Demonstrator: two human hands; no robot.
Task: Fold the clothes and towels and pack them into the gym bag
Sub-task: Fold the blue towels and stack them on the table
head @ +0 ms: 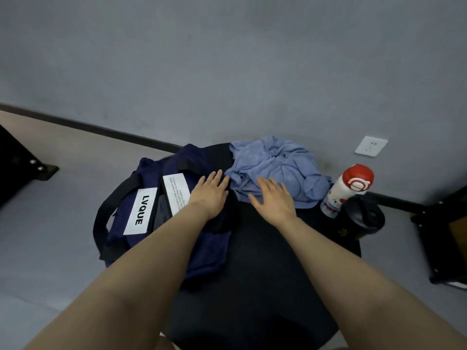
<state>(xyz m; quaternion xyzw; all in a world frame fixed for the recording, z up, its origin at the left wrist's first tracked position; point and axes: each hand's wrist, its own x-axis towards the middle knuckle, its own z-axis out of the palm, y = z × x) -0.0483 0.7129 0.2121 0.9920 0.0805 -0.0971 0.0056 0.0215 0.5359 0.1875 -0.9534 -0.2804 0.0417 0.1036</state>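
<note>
One navy gym bag (202, 251), one crumpled blue towel (275, 170), two bottles (347, 190), one round table (265, 286), two hands (211, 193)

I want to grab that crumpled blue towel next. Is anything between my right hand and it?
Nothing visible. The right hand hovers open at the near edge of the blue towel; the two bottles stand off to its right.

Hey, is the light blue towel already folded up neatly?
No, the light blue towel lies in a crumpled heap on the black table, beside the gym bag.
</note>
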